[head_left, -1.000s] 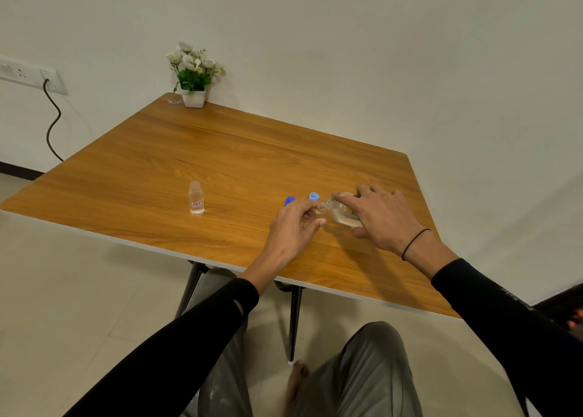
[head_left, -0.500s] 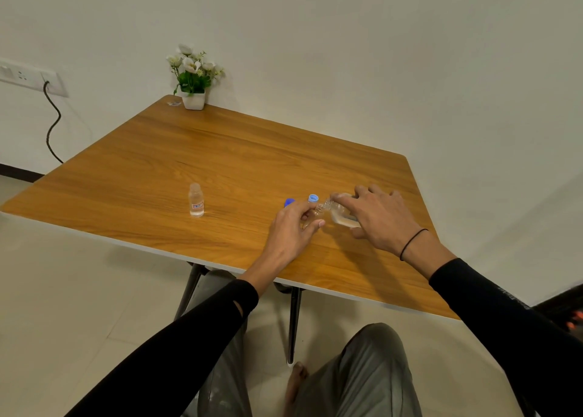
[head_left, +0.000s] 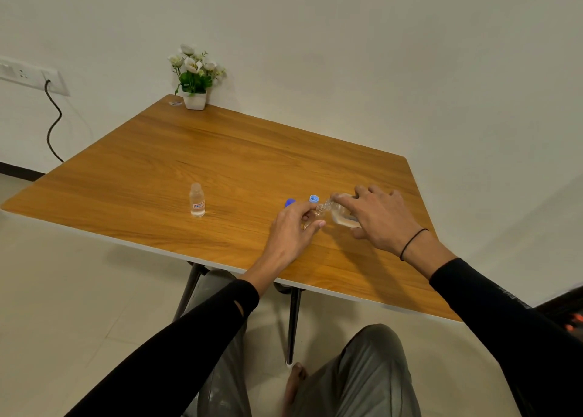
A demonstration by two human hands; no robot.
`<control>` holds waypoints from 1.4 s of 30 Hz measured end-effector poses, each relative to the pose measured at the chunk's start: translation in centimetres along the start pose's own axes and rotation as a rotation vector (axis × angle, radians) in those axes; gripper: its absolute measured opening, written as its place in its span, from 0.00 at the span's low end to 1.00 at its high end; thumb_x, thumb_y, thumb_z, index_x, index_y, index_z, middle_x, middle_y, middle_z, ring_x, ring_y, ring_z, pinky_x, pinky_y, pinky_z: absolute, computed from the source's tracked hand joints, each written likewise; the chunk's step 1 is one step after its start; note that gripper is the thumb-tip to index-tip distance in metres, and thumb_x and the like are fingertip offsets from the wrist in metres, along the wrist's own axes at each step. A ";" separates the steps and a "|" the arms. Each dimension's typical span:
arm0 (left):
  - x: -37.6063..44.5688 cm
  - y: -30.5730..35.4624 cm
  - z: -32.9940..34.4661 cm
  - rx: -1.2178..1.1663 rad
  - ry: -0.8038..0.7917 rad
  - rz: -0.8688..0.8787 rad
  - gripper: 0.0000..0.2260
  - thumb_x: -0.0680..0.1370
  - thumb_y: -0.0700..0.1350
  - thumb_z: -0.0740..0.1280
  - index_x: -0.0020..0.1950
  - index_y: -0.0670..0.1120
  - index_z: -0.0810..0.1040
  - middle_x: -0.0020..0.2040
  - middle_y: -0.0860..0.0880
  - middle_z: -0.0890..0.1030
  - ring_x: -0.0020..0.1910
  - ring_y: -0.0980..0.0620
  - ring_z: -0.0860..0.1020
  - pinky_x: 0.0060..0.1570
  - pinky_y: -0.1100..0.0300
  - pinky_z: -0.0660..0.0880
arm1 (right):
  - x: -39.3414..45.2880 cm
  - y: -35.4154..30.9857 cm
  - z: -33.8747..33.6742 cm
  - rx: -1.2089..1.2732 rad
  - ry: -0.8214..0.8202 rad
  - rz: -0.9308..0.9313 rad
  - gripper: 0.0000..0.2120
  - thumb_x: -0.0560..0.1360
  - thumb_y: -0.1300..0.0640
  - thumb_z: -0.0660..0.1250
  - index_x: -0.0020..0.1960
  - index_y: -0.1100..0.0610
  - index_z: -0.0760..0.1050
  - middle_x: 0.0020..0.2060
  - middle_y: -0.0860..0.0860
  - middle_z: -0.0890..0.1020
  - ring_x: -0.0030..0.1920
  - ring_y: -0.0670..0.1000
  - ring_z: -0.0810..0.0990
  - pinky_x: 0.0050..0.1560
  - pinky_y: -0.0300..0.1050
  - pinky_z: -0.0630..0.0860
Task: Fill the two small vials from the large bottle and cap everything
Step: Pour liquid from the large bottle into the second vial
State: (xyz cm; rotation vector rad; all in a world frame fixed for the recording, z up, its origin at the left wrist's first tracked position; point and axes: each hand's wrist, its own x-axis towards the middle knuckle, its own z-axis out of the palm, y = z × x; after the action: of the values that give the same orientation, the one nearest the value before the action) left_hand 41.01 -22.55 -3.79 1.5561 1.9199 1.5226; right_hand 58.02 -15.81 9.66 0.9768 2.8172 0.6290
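Near the worktop's (head_left: 220, 151) front edge, pour in hand: left hand (head_left: 291, 230) pinches a small vial (head_left: 310, 219), right hand (head_left: 378, 219) grips the tilted large bottle (head_left: 342, 216), mouths meeting; next likely righting, capping; two blue caps (head_left: 313, 199) behind, second vial (head_left: 197, 200) well left.

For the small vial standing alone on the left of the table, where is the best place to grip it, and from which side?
Pinch the small vial around its straight body at the label, coming from its near side. It stands upright and alone on the table, and its neck is narrower.
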 end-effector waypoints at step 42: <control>-0.2 0.7 -0.2 -0.027 0.001 -0.018 0.14 0.78 0.50 0.77 0.62 0.50 0.84 0.48 0.54 0.84 0.48 0.53 0.82 0.52 0.45 0.82 | 0.0 -0.3 -0.5 -0.020 -0.012 0.000 0.39 0.76 0.44 0.74 0.78 0.38 0.54 0.64 0.52 0.75 0.62 0.56 0.74 0.53 0.57 0.76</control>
State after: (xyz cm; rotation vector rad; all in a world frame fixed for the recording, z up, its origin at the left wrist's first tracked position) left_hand 41.32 -22.92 -3.19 1.5238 1.9005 1.5355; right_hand 57.74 -16.14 9.98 0.9735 2.7952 0.6478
